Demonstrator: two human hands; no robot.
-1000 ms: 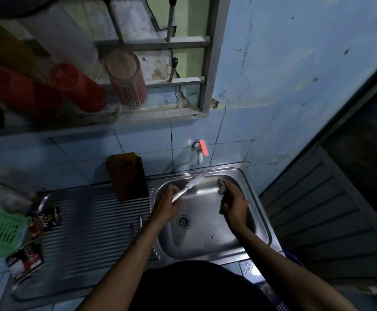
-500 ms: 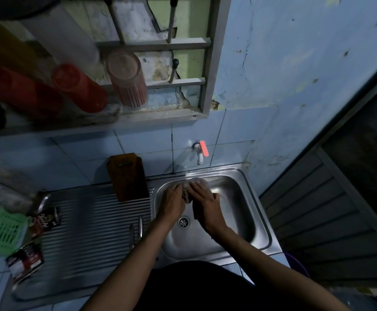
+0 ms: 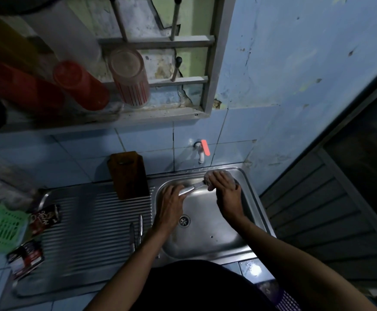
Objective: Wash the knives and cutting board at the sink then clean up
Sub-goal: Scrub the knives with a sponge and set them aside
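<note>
Left hand (image 3: 170, 204) grips the knife (image 3: 190, 189) by its handle over the sink's (image 3: 253, 198) far edge, blade running rightward into the scrubber (image 3: 210, 178) clutched by the right hand (image 3: 226, 194), under the tap (image 3: 202, 151).

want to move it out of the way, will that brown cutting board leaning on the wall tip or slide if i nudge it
Probably yes. The cutting board stands nearly upright on its bottom edge, leaning on the tiled wall, so a sideways nudge could topple it. It rests on the ribbed metal drainboard, likely slick, so its foot may skate forward. It looks like stiff wood, so it should not flex.
</note>
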